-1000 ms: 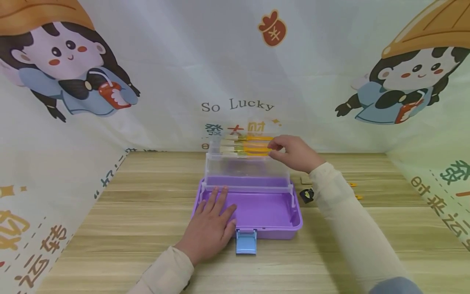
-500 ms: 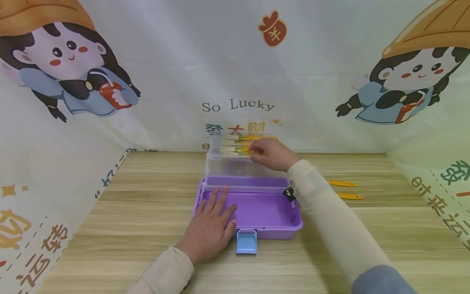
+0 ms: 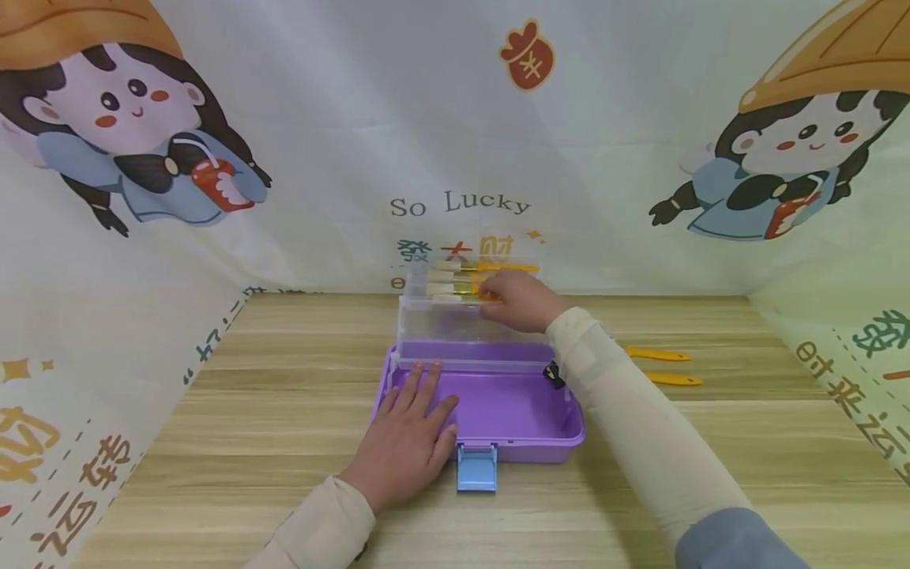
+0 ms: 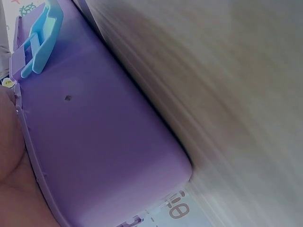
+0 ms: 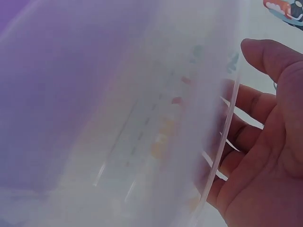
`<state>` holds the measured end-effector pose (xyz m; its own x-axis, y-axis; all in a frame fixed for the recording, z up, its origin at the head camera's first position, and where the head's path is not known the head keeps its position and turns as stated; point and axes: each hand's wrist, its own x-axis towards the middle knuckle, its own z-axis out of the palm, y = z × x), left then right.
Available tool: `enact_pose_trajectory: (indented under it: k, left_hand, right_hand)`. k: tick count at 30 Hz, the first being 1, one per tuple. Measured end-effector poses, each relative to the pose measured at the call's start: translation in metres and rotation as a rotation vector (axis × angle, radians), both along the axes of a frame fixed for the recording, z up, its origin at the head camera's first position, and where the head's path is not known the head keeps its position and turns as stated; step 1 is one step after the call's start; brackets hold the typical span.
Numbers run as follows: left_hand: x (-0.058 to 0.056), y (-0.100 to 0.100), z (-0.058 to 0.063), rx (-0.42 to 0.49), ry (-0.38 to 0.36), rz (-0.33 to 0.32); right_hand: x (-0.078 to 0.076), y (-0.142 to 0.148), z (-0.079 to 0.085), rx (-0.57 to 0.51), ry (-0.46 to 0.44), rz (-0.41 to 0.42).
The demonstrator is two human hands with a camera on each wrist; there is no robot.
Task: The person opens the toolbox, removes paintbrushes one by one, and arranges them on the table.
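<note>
An open purple toolbox (image 3: 519, 403) sits mid-table with a blue latch (image 3: 476, 468) hanging at its front. My left hand (image 3: 407, 446) rests on its left front part, fingers straight and spread. Raised at the back is a clear hinged tray (image 3: 426, 320) with several paintbrushes (image 3: 444, 290), pale bristles to the left and orange handles to the right. My right hand (image 3: 522, 300) reaches over these handles with bent fingers. In the right wrist view, the fingers pass behind the translucent wall (image 5: 156, 118) and the thumb (image 5: 265, 54) stands apart from them; I cannot tell whether they pinch a brush.
Two orange handles (image 3: 674, 379) lie on the wooden table (image 3: 298, 379) right of the box. A small black item (image 3: 554, 374) with a pale mark shows beside my right sleeve. A printed cloth (image 3: 341, 142) hangs close behind and along both sides.
My right hand has moved left along the brush handles, mostly in the first half second, then only slightly farther. My left hand and the box stay put.
</note>
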<state>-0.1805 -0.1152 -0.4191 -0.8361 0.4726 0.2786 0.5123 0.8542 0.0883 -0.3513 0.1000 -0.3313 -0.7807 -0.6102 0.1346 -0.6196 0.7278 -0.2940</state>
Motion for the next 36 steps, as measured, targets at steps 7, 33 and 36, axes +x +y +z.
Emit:
enact_pose_trajectory:
  k: [7, 33, 36]
  left_hand:
    - [-0.0006, -0.0002, -0.0018, -0.016, -0.008, 0.004]
    - [-0.0003, -0.0011, -0.0024, -0.016, -0.011, 0.011]
    - [-0.001, -0.0004, -0.0029, -0.009, -0.017, 0.009]
  right_hand:
    - [0.0006, -0.0008, 0.0002, 0.045, 0.007, -0.009]
    - [0.0015, -0.0051, -0.0008, 0.183, 0.046, -0.005]
    - [0.0036, -0.005, 0.0002, 0.207, 0.031, -0.018]
